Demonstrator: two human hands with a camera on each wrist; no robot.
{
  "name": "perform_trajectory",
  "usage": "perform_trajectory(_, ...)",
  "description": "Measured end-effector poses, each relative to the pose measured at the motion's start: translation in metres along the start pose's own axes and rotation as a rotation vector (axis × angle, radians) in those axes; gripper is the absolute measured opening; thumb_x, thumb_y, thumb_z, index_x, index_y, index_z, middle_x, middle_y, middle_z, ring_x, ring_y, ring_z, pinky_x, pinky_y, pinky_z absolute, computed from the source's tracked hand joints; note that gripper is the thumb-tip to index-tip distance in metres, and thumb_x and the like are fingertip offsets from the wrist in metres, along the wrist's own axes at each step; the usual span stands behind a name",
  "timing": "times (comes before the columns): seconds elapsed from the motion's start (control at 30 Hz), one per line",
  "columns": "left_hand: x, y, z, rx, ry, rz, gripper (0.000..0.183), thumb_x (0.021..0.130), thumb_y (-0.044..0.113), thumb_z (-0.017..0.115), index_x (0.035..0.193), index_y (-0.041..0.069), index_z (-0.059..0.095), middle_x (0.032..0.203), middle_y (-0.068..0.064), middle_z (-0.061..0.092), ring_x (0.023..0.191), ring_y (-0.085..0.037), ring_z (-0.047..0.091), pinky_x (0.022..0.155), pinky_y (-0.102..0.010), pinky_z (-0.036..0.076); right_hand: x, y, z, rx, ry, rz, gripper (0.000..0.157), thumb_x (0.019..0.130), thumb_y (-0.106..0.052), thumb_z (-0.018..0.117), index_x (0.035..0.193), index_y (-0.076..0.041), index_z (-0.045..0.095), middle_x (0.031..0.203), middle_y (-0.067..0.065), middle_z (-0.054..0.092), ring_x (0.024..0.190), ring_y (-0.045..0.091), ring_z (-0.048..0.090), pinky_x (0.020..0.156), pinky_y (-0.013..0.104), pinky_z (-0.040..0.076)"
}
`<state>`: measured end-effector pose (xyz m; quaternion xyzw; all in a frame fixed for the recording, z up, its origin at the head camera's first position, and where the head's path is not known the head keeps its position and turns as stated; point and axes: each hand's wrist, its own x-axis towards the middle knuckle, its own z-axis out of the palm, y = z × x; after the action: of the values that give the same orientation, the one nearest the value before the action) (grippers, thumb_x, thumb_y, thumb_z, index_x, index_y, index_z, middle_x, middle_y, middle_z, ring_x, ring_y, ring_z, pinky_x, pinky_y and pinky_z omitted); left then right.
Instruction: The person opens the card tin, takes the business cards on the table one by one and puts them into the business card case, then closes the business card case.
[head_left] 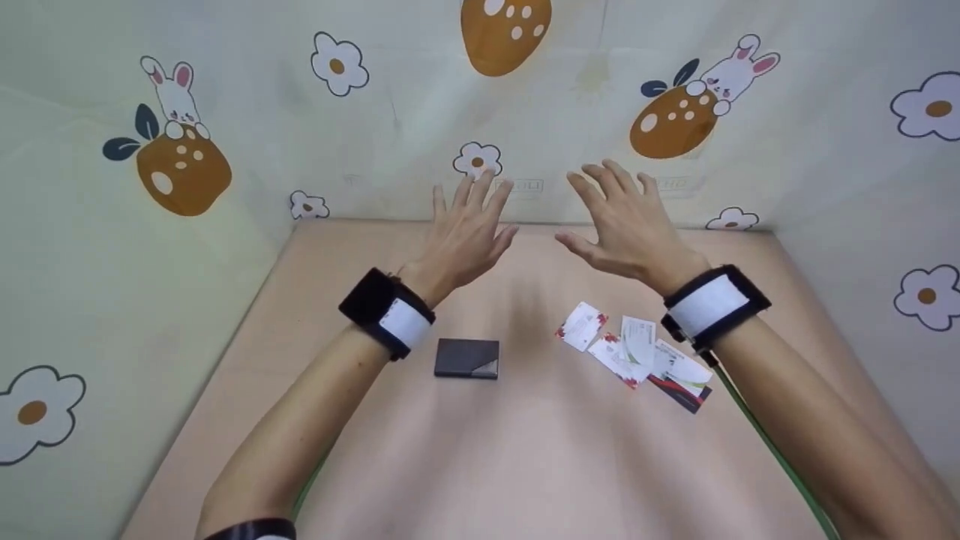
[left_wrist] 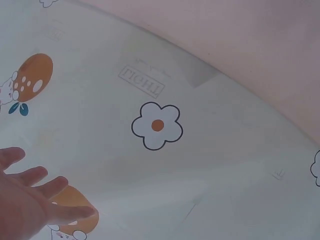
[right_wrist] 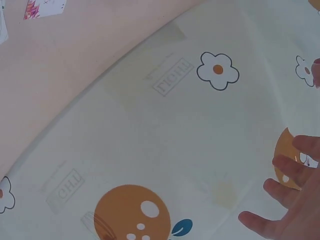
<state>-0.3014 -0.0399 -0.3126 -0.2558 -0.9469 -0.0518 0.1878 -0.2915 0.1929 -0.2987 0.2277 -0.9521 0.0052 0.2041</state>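
Note:
Both hands are raised over the far part of the table with fingers spread, and neither holds anything. In the head view the left hand is left of centre, and the right hand is a short way to its right. The left wrist view catches the left fingers at its lower left; the right fingers show at the right wrist view's right side. On the table, nearer the body, lies a dark grey card case with a lighter corner. To its right lie several printed cards, some overlapping.
The pinkish tabletop meets a pale wall covering printed with flowers and rabbits on orange fruit. Similar covering hangs on the left and right. Each wrist wears a strapped band, and a green cable runs along the right forearm.

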Motion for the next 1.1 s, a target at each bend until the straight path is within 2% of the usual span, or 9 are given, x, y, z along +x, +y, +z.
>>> perform_trajectory(0.47, -0.028, -0.001, 0.005, 0.073, 0.085, 0.101, 0.057, 0.094, 0.042, 0.041, 0.142, 0.012, 0.031, 0.148, -0.014, 0.029, 0.133, -0.034, 0.033, 0.104, -0.066, 0.024, -0.013, -0.026, 0.013, -0.006, 0.054, -0.115, 0.074, 0.085, -0.061, 0.043, 0.141, -0.014, 0.033, 0.144, 0.014, 0.035, 0.135, 0.035, 0.027, 0.103, 0.065, 0.024)
perform_trajectory(0.77, -0.05, -0.006, 0.018, 0.115, 0.112, 0.174, 0.059, 0.092, 0.042, 0.045, 0.142, 0.012, 0.032, 0.148, -0.015, 0.03, 0.133, -0.033, 0.035, 0.103, -0.066, 0.026, -0.026, -0.04, 0.026, -0.023, 0.1, -0.222, 0.073, 0.085, -0.058, 0.046, 0.139, -0.011, 0.035, 0.141, 0.014, 0.039, 0.133, 0.035, 0.032, 0.102, 0.064, 0.027)
perform_trajectory(0.9, -0.062, -0.006, 0.022, 0.133, 0.143, 0.215, 0.058, 0.092, 0.042, 0.045, 0.141, 0.012, 0.034, 0.147, -0.014, 0.032, 0.132, -0.033, 0.036, 0.103, -0.066, 0.027, -0.031, -0.046, 0.029, -0.028, 0.115, -0.244, 0.073, 0.084, -0.058, 0.047, 0.138, -0.011, 0.037, 0.14, 0.014, 0.04, 0.131, 0.035, 0.033, 0.101, 0.061, 0.029)
perform_trajectory(1.1, -0.077, -0.006, 0.026, 0.133, 0.189, 0.243, 0.059, 0.09, 0.041, 0.049, 0.14, 0.012, 0.036, 0.143, -0.014, 0.037, 0.129, -0.033, 0.039, 0.101, -0.065, 0.03, -0.035, -0.058, 0.033, -0.017, 0.111, -0.274, 0.074, 0.084, -0.059, 0.047, 0.139, -0.011, 0.036, 0.14, 0.012, 0.041, 0.132, 0.033, 0.033, 0.101, 0.061, 0.029)
